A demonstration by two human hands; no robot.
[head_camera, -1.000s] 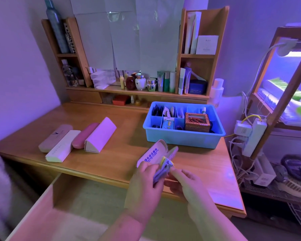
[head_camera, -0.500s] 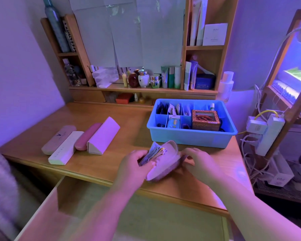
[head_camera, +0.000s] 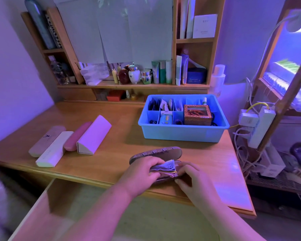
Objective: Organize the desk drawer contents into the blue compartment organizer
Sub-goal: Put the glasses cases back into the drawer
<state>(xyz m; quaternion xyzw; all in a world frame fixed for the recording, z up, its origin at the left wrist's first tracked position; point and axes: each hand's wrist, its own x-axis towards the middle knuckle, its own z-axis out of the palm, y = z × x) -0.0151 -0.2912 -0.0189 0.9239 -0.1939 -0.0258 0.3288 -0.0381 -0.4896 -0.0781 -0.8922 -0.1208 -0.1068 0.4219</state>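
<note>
Lying open near the front edge of the wooden worktop [head_camera: 111, 146]: a patterned glasses case [head_camera: 156, 153], lid tipped back toward the blue compartment organizer [head_camera: 181, 134]. Curling over the case's left end, the left hand [head_camera: 142, 173], its grip pressing on a folded stack of cleaning cloths [head_camera: 165, 168] sitting in the case's lower half. Meeting it from the other side, the right hand [head_camera: 191, 178], fingertips [head_camera: 181, 166] bent and pinching the right edge of the same cloths. Standing behind the case, toward the back right of the worktop, the organizer, already holding small items in its divided cells, among them a decorated box with a window lid [head_camera: 197, 114] and a small blue tin [head_camera: 165, 120]. Resting side by side at the left of the worktop, well apart from the hands, four more glasses cases [head_camera: 71, 140], one of them a white triangular fold. Gaping below the front edge, the pulled-out drawer [head_camera: 111, 206].
</note>
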